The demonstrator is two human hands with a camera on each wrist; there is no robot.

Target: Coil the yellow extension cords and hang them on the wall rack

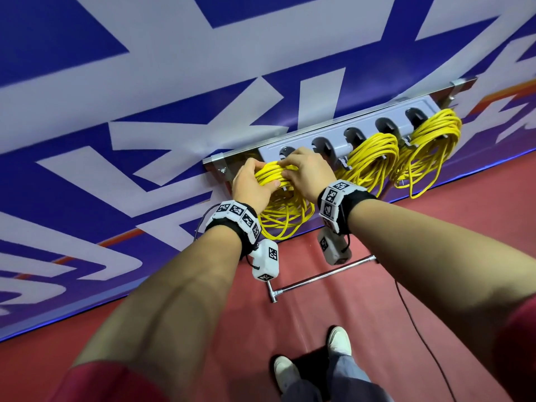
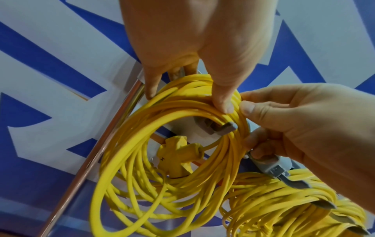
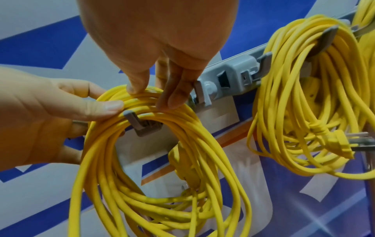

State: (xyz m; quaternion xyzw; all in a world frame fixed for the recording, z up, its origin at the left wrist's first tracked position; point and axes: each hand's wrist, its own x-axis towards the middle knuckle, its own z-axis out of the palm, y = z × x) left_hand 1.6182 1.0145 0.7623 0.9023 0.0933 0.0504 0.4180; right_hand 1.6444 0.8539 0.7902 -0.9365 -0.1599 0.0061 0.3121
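A person faces a blue-and-white wall with a grey rack [image 1: 342, 137] mounted on it. Both hands hold the top of a yellow coil [image 1: 282, 198] at the rack's left end. The left hand [image 1: 251, 184] curls round the bundle from the left, thumb across the strands. The right hand [image 1: 306, 172] pinches the same bundle from the right, fingertips [image 3: 170, 102] pressing down on it.

In the wrist views the top strands lie over a grey hook [image 3: 134, 119], just below the fingers, and the rest of the coil hangs straight down against the wall. The coil seems seated or nearly so; letting go should follow once its weight rests on the hook.

Two more coils [image 1: 374, 158] hang to the right. A metal bar [image 1: 319, 277] lies on the red floor [image 1: 406, 242].
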